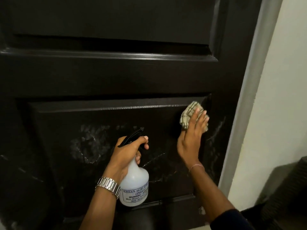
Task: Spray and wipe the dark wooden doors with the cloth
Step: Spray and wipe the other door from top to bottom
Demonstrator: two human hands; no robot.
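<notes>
A dark wooden door (116,77) with raised panels fills the view. Wet spray marks (88,145) glisten on its lower panel. My left hand (127,153) grips the neck of a white spray bottle (134,185) with a black trigger head, its nozzle pointing toward the door. My right hand (192,135) presses a striped beige cloth (191,113) flat against the upper right corner of the lower panel, fingers straight over it.
A grey door frame (244,103) runs along the door's right edge, with a white wall (282,97) beyond it. A dark ribbed object (289,188) stands at the lower right by the wall.
</notes>
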